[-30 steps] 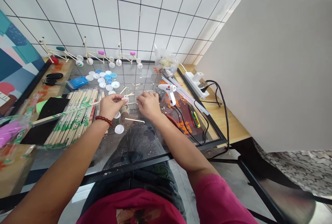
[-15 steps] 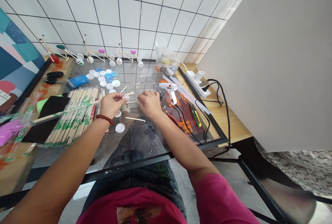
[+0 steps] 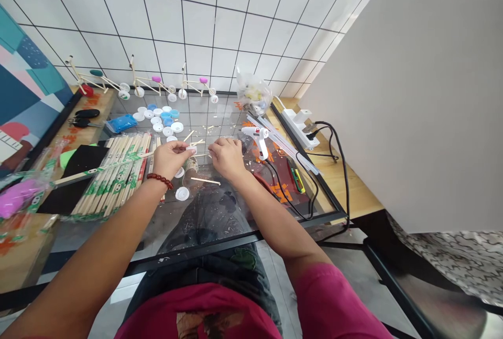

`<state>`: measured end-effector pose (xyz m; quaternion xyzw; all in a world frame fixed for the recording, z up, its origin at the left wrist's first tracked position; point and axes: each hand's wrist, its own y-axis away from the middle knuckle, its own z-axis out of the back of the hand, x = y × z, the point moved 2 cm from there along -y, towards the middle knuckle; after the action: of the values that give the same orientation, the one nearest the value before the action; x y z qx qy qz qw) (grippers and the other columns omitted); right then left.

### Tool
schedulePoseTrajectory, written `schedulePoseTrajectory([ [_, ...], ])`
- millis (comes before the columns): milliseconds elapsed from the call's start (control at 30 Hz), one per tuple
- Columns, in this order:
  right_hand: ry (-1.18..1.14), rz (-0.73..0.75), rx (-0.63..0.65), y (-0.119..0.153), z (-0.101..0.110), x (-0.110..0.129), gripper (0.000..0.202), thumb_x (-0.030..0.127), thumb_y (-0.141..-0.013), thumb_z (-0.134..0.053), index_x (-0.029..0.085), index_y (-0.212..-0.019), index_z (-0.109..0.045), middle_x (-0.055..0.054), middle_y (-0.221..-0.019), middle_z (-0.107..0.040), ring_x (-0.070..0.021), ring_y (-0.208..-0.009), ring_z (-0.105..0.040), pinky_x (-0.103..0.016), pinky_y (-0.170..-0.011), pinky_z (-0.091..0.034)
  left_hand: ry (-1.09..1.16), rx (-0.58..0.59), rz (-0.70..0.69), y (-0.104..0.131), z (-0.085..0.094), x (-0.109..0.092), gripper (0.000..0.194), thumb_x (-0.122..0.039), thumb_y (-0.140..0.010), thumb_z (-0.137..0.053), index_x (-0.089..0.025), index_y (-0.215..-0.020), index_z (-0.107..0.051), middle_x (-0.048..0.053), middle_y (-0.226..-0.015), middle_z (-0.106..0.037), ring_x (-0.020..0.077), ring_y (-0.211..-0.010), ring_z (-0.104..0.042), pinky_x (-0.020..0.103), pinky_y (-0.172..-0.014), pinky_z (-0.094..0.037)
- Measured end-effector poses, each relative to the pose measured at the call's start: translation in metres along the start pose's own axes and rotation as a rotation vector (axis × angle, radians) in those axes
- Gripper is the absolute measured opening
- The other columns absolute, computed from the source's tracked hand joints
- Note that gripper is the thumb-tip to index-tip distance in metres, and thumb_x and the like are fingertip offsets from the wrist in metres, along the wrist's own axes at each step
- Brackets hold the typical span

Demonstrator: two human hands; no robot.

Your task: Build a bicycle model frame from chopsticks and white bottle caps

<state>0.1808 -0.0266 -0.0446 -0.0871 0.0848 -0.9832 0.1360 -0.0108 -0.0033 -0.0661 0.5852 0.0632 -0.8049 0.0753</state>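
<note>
My left hand, with a red bead bracelet at the wrist, pinches a white bottle cap between thumb and fingers. Just to its right, my right hand is curled low over the glass tabletop. From its fingertips a thin wooden stick points left toward the cap; the fingers hide its other end. Short cut sticks lie just beyond the hands. A longer stick piece and another white cap rest nearer to me.
White and blue caps are grouped behind my left hand. Packaged chopsticks lie left. Small stick-built tricycles stand along the wall. To the right are a glue gun, glue sticks, a utility knife and a power strip.
The cap in my left hand has tilted slightly, showing more of its face. Both hands otherwise stay in place, and the camera view has shifted a little.
</note>
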Motion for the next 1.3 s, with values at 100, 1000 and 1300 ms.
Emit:
schedulePoseTrajectory([
  [100, 0.002, 0.004, -0.001, 0.000, 0.000, 0.000, 0.029, 0.025, -0.107, -0.051, 0.025, -0.118, -0.078, -0.011, -0.125, -0.074, -0.0278, -0.113, -0.058, -0.041, -0.091, -0.031, 0.013, 0.003, -0.005, 0.000, 0.000, 0.000, 0.036, -0.038, -0.054, -0.094, -0.019, -0.079, -0.078, 0.005, -0.078, -0.076, 0.0230, -0.078, -0.071, 0.037, -0.079, -0.057],
  [1000, -0.273, 0.232, 0.208, 0.006, 0.029, 0.015, 0.022, 0.018, -0.099, -0.065, 0.022, -0.111, -0.082, -0.005, -0.109, -0.079, -0.0189, -0.101, -0.068, -0.028, -0.088, -0.042, 0.014, -0.002, 0.018, 0.004, 0.000, -0.008, 0.031, -0.031, -0.053, -0.095, -0.019, -0.076, -0.078, 0.004, -0.075, -0.075, 0.0224, -0.077, -0.070, 0.035, -0.076, -0.056],
  [1300, 0.141, -0.008, 0.172, 0.009, 0.049, -0.005, 0.033, 0.017, -0.101, -0.051, 0.017, -0.112, -0.082, -0.017, -0.117, -0.079, -0.0302, -0.110, -0.071, -0.041, -0.090, -0.040, 0.018, 0.001, 0.013, 0.001, 0.000, -0.002, 0.029, -0.032, -0.056, -0.094, -0.020, -0.079, -0.080, 0.004, -0.076, -0.075, 0.0222, -0.077, -0.070, 0.037, -0.080, -0.057],
])
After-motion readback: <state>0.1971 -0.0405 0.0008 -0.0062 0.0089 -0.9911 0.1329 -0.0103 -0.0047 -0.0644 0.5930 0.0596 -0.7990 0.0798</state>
